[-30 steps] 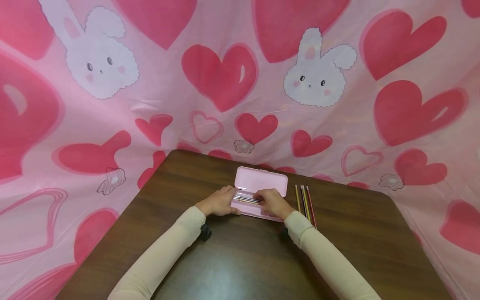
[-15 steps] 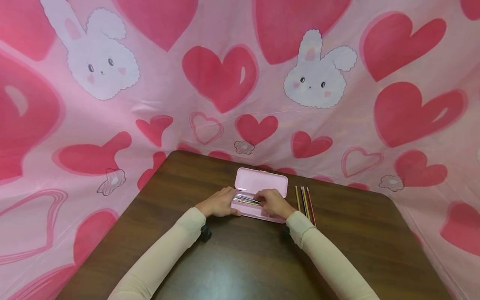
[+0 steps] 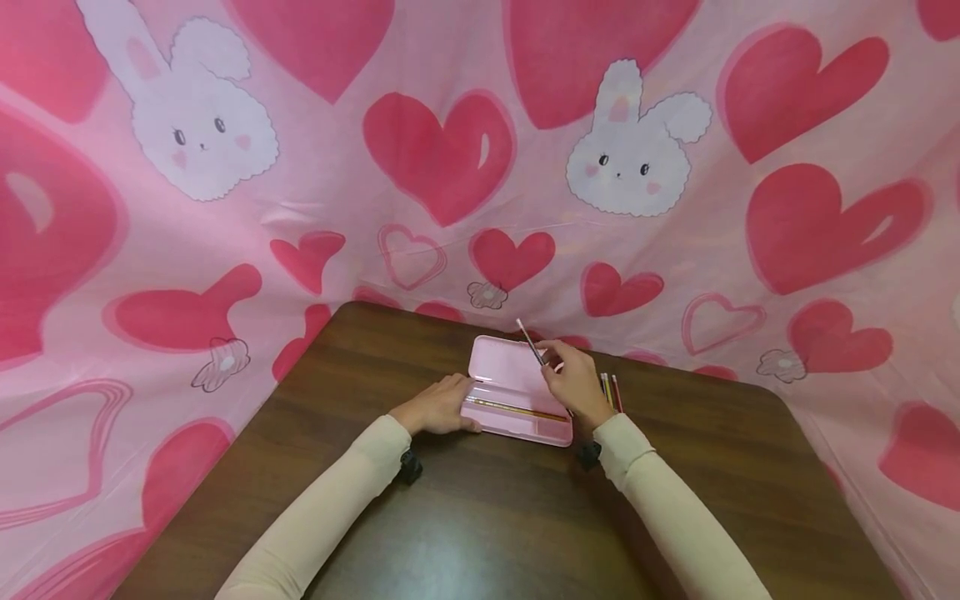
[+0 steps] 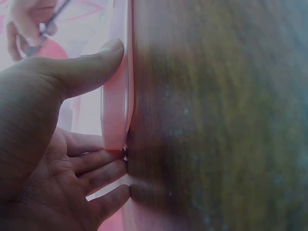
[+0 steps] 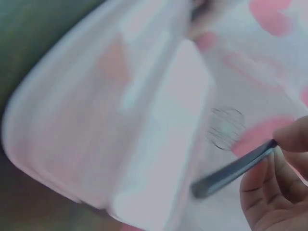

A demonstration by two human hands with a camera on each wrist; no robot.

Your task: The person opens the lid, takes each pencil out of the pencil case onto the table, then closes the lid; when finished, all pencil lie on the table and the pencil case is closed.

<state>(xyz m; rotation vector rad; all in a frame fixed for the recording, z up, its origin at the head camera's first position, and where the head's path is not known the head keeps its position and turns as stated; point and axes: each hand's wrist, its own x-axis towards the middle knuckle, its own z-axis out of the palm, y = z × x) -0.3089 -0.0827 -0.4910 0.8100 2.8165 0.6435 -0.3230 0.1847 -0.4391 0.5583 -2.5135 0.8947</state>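
Observation:
A pink pencil case [image 3: 552, 433] lies on the table with its lid [image 3: 497, 360] raised at the back. My left hand [image 3: 438, 406] rests at its left end. In the left wrist view, the thumb [image 4: 96, 67] lies against the case wall and the other fingers stretch along its end. Above the lid's right side, my right hand [image 3: 573, 383] pinches a dark pencil [image 3: 529, 342], its white end pointing up and away. The right wrist view shows that pencil's dark end close to the blurred case. A gold-coloured pencil [image 3: 517, 408] lies lengthwise inside the case.
Several pencils [image 3: 617, 392] lie on the brown table [image 3: 720, 467] to the right of the case, partly hidden by my right hand. A pink cloth [image 3: 442, 158] with hearts and rabbits hangs behind the table. Each wrist wears a small black device [image 3: 410, 467].
My right hand has lifted out of the case with the dark pencil and moved up and right. The gold-coloured pencil inside now shows along its length. My left hand stays in place.

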